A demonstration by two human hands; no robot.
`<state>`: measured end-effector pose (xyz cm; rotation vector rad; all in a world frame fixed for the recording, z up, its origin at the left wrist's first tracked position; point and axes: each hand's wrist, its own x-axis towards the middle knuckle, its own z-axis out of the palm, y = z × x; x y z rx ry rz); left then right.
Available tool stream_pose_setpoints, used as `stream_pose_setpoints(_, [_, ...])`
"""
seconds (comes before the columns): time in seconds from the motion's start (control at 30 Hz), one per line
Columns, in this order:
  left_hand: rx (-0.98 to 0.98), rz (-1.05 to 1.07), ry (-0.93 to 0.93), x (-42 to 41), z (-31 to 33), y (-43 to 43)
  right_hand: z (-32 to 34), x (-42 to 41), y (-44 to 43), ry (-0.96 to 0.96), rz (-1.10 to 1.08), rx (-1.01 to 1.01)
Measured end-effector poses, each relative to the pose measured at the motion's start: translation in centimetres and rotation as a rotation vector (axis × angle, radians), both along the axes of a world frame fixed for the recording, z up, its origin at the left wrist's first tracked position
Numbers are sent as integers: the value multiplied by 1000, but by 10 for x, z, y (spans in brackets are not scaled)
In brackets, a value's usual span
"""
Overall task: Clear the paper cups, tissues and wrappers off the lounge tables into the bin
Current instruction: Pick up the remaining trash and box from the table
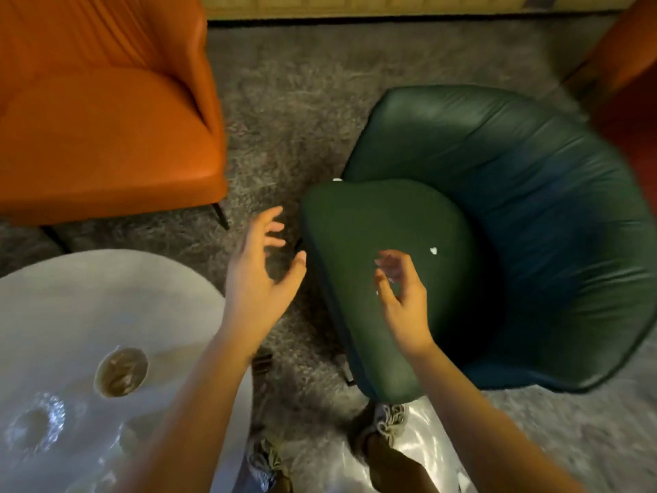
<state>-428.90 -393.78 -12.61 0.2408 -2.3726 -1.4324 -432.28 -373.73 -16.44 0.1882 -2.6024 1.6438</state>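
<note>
Brown-lined paper cup, mouth up, on the pale table, below-left of the left hand, whose fingers are spread and empty. Right hand loosely curled and blurred; grasp cannot be told. Small white scrap just beyond it, on the green seat.

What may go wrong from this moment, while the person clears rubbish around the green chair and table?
The paper cup on the round table seems to hold brownish leftovers; the left forearm is close and may tip it.
The white scrap on the green chair seat is tiny, easy to miss or push behind the cushion.
The shiny plastic bag lies by the feet, so a step may slip.
</note>
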Motion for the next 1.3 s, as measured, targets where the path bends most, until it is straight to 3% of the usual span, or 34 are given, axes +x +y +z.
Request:
stream_pose_setpoints(0.23, [-47, -147, 33, -81, -6, 116, 2, -63, 144, 36, -165, 45])
stream_pose_setpoints(0.5, [-49, -28, -158, -165, -92, 215, -74, -190, 239, -97, -140, 34])
stream_pose_setpoints(0.77, [-42, 155, -407, -184, -227, 248, -219, -266, 262, -314, -35, 145])
stream_pose_setpoints(0.93, [-38, 223, -522, -171, -294, 265, -287, -277, 262, -346, -15, 254])
stream_pose_setpoints(1.13, [-96, 316, -662, -155, -334, 281, -322, -285, 262, -300, -61, 412])
stream_pose_setpoints(1.3, [-68, 327, -741, -148, -344, 290, -327, -289, 259, -309, -104, 424])
